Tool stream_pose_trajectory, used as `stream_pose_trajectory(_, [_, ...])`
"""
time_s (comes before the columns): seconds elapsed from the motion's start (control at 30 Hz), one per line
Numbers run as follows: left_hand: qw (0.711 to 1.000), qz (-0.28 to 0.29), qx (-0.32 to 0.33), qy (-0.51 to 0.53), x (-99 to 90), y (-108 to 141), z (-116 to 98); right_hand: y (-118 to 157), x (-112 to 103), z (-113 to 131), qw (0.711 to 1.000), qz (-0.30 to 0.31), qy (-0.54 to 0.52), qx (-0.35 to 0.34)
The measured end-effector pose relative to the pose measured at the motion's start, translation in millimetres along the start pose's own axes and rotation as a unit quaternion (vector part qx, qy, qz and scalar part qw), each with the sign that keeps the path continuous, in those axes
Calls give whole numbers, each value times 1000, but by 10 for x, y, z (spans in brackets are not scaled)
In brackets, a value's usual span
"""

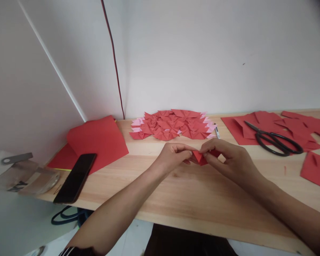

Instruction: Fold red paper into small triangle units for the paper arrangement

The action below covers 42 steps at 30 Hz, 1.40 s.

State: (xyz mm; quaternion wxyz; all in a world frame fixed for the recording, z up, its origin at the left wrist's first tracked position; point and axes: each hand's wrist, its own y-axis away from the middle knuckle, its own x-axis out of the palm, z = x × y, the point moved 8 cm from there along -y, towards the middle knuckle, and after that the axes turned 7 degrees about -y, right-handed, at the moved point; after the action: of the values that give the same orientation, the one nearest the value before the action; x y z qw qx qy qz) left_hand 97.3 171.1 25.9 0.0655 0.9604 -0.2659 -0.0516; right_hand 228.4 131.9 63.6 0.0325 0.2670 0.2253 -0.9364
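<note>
A small folded piece of red paper [199, 158] is held between my two hands above the wooden table. My left hand [174, 155] pinches its left side between thumb and fingers. On the right side, my right hand [225, 155] grips it with thumb and forefinger. Part of the paper is hidden behind the fingers. Just beyond my hands lies a pile of folded red and pink paper pieces [173, 124], close to the wall. A pen with a white barrel [217, 132] rests at the right end of that pile.
Black-handled scissors [274, 140] lie on red paper pieces [290, 124] at the right. Another red piece [317, 170] is nearer the right edge. At left are large red sheets [101, 142], a black phone [76, 177] and a clear plastic container [40, 176]. The wooden table [176, 202] meets the wall behind.
</note>
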Motion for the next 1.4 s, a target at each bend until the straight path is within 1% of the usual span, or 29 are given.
stream_pose_trajectory(0.13, [999, 2, -16, 42, 18, -4, 41, -2, 8, 74, 1000, -5, 13, -25])
stream_pose_trajectory(0.2, [999, 4, -18, 45, 22, -1, 50, -5, 19, 95, 999, -2, 16, -29])
stream_pose_trajectory(0.33, [999, 3, -31, 25, 3, 6, 79, -9, 45, 130, 999, 7, 21, -42])
stream_pose_trajectory(0.47, [1000, -1, -19, -20, -8, 14, 32, 1, 53, 146, 998, 5, 25, -56])
stream_pose_trajectory(0.63, [997, -29, 13, -77, -28, 10, -31, 5, 61, 89, 999, 17, 36, -31])
stream_pose_trajectory(0.73, [993, -38, 38, -107, -37, 6, -33, -3, 61, 55, 999, 26, 23, -1])
stream_pose_trajectory(0.87, [977, -64, 89, -182, -52, 35, -79, -7, 61, 0, 999, 27, 16, 43])
stream_pose_trajectory(0.97, [961, -77, 116, -239, -42, 73, -126, -14, 58, -26, 998, 24, 23, 45])
stream_pose_trajectory(1.13, [927, -83, 166, -325, 1, 120, -220, -31, 96, -130, 996, 51, -6, 72])
stream_pose_trajectory(1.27, [911, -76, 180, -364, 23, 123, -230, -43, 109, -170, 994, 62, -20, 82])
stream_pose_trajectory(1.4, [907, -72, 182, -373, 28, 127, -233, -48, 120, -200, 992, 75, -27, 94])
